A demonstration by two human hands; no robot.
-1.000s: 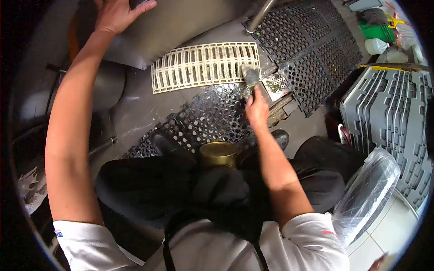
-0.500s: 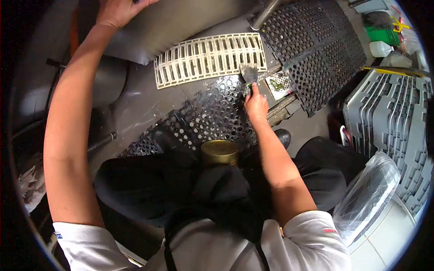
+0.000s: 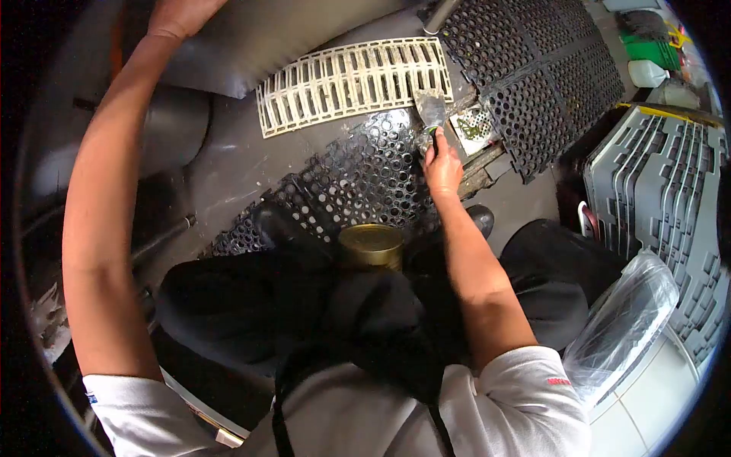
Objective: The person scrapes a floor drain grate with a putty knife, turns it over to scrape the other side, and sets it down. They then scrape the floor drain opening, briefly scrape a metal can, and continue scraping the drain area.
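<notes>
My right hand [image 3: 444, 169] is closed round the handle of a scraper [image 3: 432, 110], whose wide metal blade lies over the right end of a cream slatted grate [image 3: 350, 82]. Under and beside that hand is a black rubber mat with holes [image 3: 358, 164], wet and shiny near the grate. Just right of the scraper, a white perforated drain plate [image 3: 474, 128] has green scraps on it. My left hand [image 3: 183, 14] is at the top edge against a large metal surface, its fingers mostly cut off by the frame.
A gold-coloured tin [image 3: 371, 245] stands between my feet. Another black mat [image 3: 533, 72] covers the floor at upper right. Grey stacked crates [image 3: 659, 190] and a plastic-wrapped object [image 3: 624, 327] are at the right. A metal leg [image 3: 442, 15] stands behind the grate.
The grate and floor sit slightly higher in view. My right hand and the scraper have shifted a little right relative to the grate. My left hand is now further out of the frame.
</notes>
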